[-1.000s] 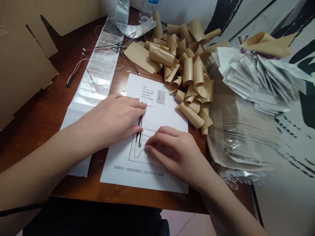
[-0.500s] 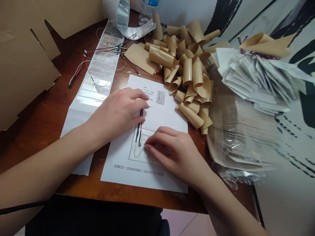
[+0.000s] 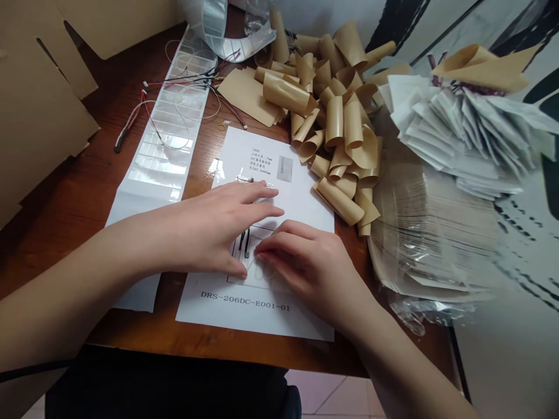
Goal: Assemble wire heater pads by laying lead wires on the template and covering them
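A printed paper sheet (image 3: 244, 326) lies on the wooden table, marked DRS-206DC-E001-01 and bearing a drawn rectangle. Over it, my left hand (image 3: 218, 224) is open, fingers spread, palm down. Partly hidden beneath that hand, a wire harness (image 3: 247, 244) with dark leads and a small connector rests in the rectangle. The upper end of a dark lead shows just above my left hand. My right hand (image 3: 305, 262) is closed in a pinch beside the connector, its fingertips on a thin whitish wire (image 3: 264, 269) that curls below them; the exact contact is partly hidden.
Rolled brown paper pieces (image 3: 334, 119) are heaped behind the sheet. At right stand wrapped stacks of paper (image 3: 437, 227) and white packets (image 3: 463, 128). To the left lie a label strip (image 3: 161, 151), more wire harnesses (image 3: 144, 105) and a cardboard box (image 3: 39, 116).
My left hand has come nearer and opened from a pinch on the dark and red leads, now spread over the harness. My right hand stays almost in place, still pinching.
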`<state>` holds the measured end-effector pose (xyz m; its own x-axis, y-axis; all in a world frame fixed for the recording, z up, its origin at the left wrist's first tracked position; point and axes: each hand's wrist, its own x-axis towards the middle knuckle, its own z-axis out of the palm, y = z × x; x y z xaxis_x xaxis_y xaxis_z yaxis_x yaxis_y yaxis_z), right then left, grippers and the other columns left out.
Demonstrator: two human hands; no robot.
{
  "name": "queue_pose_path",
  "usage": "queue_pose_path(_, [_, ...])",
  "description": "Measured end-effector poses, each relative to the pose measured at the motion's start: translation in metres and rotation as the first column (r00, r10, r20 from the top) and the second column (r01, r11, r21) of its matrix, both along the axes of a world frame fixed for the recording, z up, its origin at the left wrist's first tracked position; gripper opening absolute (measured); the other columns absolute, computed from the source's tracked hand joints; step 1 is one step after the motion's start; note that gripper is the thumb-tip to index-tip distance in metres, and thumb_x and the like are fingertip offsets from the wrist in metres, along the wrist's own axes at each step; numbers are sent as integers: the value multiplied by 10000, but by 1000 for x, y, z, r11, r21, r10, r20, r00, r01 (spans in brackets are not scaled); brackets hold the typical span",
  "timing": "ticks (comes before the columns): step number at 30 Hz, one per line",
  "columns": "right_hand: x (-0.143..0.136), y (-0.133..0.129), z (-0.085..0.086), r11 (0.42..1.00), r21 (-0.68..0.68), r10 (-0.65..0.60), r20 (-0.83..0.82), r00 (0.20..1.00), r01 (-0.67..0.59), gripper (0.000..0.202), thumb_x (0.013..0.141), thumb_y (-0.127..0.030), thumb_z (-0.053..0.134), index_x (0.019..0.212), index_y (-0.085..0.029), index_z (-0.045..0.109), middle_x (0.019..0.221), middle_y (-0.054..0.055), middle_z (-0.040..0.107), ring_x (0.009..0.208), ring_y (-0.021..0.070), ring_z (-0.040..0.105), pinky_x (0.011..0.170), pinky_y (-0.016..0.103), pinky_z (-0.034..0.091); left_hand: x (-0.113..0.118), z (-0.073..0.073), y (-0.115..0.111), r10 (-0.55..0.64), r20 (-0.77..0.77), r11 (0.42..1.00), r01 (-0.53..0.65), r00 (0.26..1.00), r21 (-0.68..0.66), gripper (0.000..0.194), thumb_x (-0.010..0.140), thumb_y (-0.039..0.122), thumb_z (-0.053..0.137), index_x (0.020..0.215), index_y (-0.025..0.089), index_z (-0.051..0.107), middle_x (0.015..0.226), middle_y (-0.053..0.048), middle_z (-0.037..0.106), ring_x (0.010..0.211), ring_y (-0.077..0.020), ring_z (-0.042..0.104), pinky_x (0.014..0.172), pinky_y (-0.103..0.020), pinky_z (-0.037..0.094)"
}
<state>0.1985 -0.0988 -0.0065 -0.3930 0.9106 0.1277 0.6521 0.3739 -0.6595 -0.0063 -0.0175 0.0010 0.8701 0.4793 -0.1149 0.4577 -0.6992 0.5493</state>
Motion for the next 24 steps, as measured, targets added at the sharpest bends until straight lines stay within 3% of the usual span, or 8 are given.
queue_pose_path(8, [-1,0,2,1000,17,10,1,1000,-10,121,890,-81,625,855,-172,698,847,27,665,718,130,612,620,234,474,-1,0,-1,35,-15,999,-36,999,-35,911,790,367,727,1549,249,238,1646,-104,278,1520,-276,257,1214,-415,302])
queue_pose_path(18, [-3,-1,1,1000,29,-4,32,999,3,99,896,-106,632,865,-164,707,851,37,671,713,136,609,614,242,466,7,3,-5,30,-108,999,-32,994,-21,958,744,321,727,1554,219,225,1668,-112,203,1546,-304,147,1254,-483,172])
queue_pose_path(24, [-4,-4,-2,991,128,-55,92,994,43,86,906,-159,651,880,-167,733,832,39,688,692,144,598,630,274,469,8,3,-6,40,-127,998,-45,991,-36,953,747,338,716,1557,235,224,1682,-92,159,1553,-316,100,1254,-493,154])
